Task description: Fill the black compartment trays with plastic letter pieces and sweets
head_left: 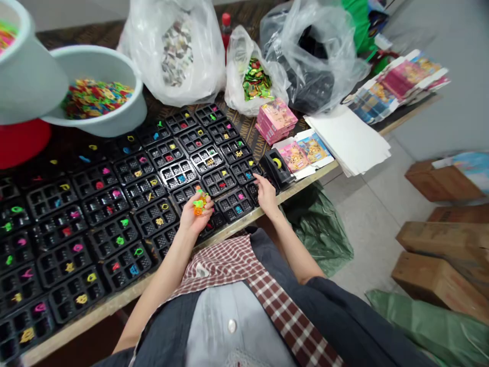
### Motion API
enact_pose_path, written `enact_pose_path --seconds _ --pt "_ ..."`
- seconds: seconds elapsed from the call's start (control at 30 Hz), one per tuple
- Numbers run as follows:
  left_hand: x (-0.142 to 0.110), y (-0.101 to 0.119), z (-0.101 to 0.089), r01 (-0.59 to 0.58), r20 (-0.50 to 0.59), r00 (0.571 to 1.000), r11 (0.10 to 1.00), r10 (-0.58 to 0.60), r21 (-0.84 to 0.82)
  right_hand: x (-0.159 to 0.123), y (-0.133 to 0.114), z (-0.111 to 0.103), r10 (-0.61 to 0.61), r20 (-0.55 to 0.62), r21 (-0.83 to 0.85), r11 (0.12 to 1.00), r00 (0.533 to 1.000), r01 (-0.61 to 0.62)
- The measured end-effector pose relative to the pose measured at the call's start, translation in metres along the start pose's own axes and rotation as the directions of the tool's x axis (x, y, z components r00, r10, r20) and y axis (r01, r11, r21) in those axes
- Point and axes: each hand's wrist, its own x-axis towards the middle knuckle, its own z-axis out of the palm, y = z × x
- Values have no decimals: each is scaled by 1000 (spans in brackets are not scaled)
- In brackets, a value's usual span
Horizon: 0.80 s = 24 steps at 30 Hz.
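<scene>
Several small plastic pieces (199, 204), green, yellow and orange, are cupped in my left hand (193, 214), its fingers curled round them above the trays. My right hand (266, 193) reaches over a black compartment tray (244, 171) near the table's front edge, fingertips close to its compartments. Whether those fingers hold a tiny piece I cannot make out. Rows of such black trays cover the table, many with a couple of coloured pieces in their compartments. Just right of my right hand stands a black tape dispenser (278, 168).
A pale tub (133, 109) of coloured pieces stands back left, beside another tub (30, 86). Plastic bags (208, 76) line the back. Right are pink boxes (277, 120), white sheets (347, 137) and printed cartons (405, 84). Cardboard boxes (439, 285) sit on the floor.
</scene>
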Motion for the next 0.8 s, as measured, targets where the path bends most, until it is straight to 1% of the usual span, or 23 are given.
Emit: enact_pose_path --seconds 0.07,0.1,0.2,0.27,0.37,0.43,0.5,0.57,0.63,0.73,0.8 --pt "1 -4 -3 6 -27 1000 1000 -7 -5 3 5 -3 -88 83 -244 964 993 106" --pt "2 -4 -3 9 -32 999 1000 -9 -9 3 6 -3 -95 138 -326 935 986 136" --pt "4 -1 -5 4 -35 999 1000 -5 -27 2 6 -3 -45 253 -486 858 966 167" --pt "5 2 -8 -10 -24 1000 999 9 -44 0 4 -3 -16 270 -542 824 963 165" --pt "8 6 -15 -26 -9 1000 999 26 -48 1 -2 -5 -35 222 -550 821 974 155" --pt "11 6 -19 -32 -12 999 999 32 -31 8 -7 -3 -99 175 -505 845 979 176" --pt "15 5 -22 -27 -23 999 1000 27 -4 21 -11 4 -182 158 -444 865 971 234" --pt "17 3 -22 -13 -36 999 1000 14 22 41 -14 18 -243 189 -416 858 951 302" --pt "18 3 -21 -3 -49 999 999 5 41 62 -15 33 -260 260 -438 827 930 353" --pt "17 4 -22 -13 -71 997 999 17 50 83 -19 52 -211 362 -512 769 908 383" --pt "17 6 -23 -29 -76 997 998 33 63 85 -26 57 -181 377 -548 747 908 376"
